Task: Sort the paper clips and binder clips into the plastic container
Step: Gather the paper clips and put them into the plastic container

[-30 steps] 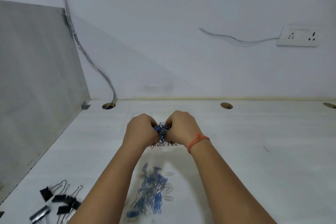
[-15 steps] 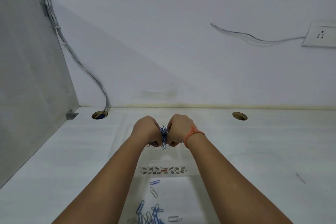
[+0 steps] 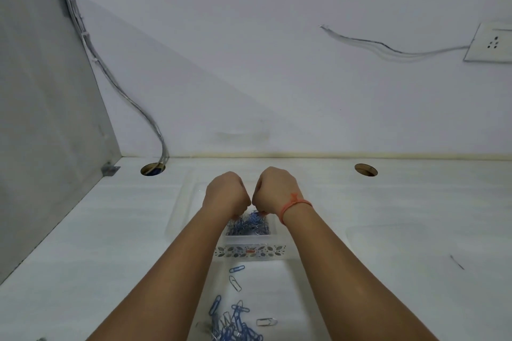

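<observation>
Both fists curled, knuckles almost touching, low over the plastic container point(image 3: 177, 217): left hand point(image 3: 225, 192), right hand point(image 3: 274, 191) with an orange thread point(image 3: 295, 205) at the wrist. My fingertips are hidden underneath, so I can't tell if either one pinches anything. Blue paper clip heap point(image 3: 250, 225) sits inside the container right below them. More loose paper clips point(image 3: 235, 324) lie on the table point(image 3: 83, 230) between my forearms.

A clear container point(image 3: 249, 250) with a leaf-patterned near wall stands on the desk point(image 3: 110, 230). A tangled heap of blue and silver clips point(image 3: 250, 225) lies in its near part. Loose clips point(image 3: 235, 324) lie scattered just in front of it.
</observation>
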`<state>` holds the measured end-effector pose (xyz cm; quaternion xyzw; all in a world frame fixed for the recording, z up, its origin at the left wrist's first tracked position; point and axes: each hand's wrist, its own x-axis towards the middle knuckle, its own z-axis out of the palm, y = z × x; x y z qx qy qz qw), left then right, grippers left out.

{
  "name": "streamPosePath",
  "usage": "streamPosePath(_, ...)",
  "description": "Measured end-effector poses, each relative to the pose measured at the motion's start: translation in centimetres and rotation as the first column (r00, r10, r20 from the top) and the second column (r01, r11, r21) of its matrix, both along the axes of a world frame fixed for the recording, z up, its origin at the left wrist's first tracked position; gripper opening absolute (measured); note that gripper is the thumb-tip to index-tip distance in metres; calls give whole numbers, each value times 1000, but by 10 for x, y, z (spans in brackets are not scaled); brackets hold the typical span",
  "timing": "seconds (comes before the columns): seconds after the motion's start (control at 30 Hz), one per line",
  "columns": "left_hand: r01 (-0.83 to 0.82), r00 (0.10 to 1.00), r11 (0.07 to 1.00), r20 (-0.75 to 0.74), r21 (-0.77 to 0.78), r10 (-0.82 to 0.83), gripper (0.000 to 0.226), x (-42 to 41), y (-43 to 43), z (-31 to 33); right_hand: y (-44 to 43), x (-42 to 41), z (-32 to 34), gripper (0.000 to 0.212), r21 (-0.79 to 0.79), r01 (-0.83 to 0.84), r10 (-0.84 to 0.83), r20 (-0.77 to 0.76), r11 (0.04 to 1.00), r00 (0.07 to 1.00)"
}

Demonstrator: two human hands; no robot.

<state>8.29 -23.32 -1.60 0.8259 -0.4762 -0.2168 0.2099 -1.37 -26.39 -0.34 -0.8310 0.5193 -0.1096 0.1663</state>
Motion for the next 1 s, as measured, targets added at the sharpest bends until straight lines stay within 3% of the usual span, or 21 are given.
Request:
streamPosePath(0.17, -98, 994, 970, -60, -221, 87, 23, -9, 37, 3, 23, -21, 8, 22, 5, 24, -24, 154, 1000, 988)
streamPosePath(0.27, -158, 985, 906, -120, -392, 120, 26, -18, 81, 6, 55, -42, 9, 25, 17, -4, -1, 264, 1000, 964)
streamPosePath(0.37, -231, 973, 847, -119, -478, 198, 23, -27, 135, -9, 93, -59, -11, 26, 38, -61, 49, 253, 997, 966)
streamPosePath(0.5, -277, 961, 865, -115, -417, 252, 27, -28, 180, -50, 123, -66, -61, 37, 25, -118, 114, 134, 993, 984)
streamPosePath(0.67, -207, 977, 897, -137, -391, 166, 35, -31, 192, -81, 136, -46, -87, 53, -55, -195, 192, -58, 979, 980)
streamPosePath(0.77, -181, 972, 903, -210, -390, 104, 37, -32, 191, -90, 135, -41, -89, 47, -59, -174, 165, -131, 983, 978)
streamPosePath(1.0, -201, 948, 897, -309, -394, 77, 40, -21, 186, -98, 134, -38, -92, 46, -37, -116, 116, -11, 993, 993)
